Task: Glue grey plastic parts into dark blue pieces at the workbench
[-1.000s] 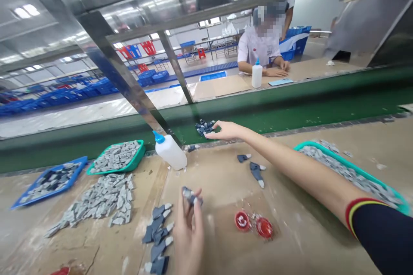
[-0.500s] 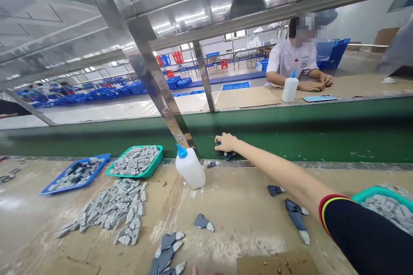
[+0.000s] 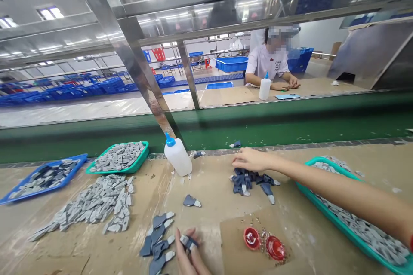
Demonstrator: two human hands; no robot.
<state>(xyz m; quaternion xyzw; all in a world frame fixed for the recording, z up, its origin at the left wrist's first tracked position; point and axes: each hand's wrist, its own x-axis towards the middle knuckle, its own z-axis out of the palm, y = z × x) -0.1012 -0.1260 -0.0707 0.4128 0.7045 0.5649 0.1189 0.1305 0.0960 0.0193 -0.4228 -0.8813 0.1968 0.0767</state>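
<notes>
At the bottom edge, my left hand (image 3: 189,249) is closed around a dark blue-grey plastic piece with a light grey tip (image 3: 189,242). Beside it on the left lies a loose row of similar dark pieces (image 3: 158,234). My right hand (image 3: 251,159) reaches across from the right, its fingers curled down onto a heap of dark blue plastic pieces with pale tips (image 3: 245,182). The fingertips are partly hidden, and the heap lies directly beneath them. A single dark piece (image 3: 190,200) rests between the two hands.
A white squeeze bottle (image 3: 178,159) stands near a slanted metal post. Green trays (image 3: 142,159) (image 3: 335,206) and a blue tray (image 3: 61,185) hold parts; grey pieces (image 3: 93,202) are heaped nearby. Two red dishes (image 3: 251,238) sit on cardboard. Beyond the green belt (image 3: 290,120), a person works.
My right hand has come back from the green belt to the bench, bringing several dark pieces into a heap. The view has shifted, and my left hand with its piece now shows.
</notes>
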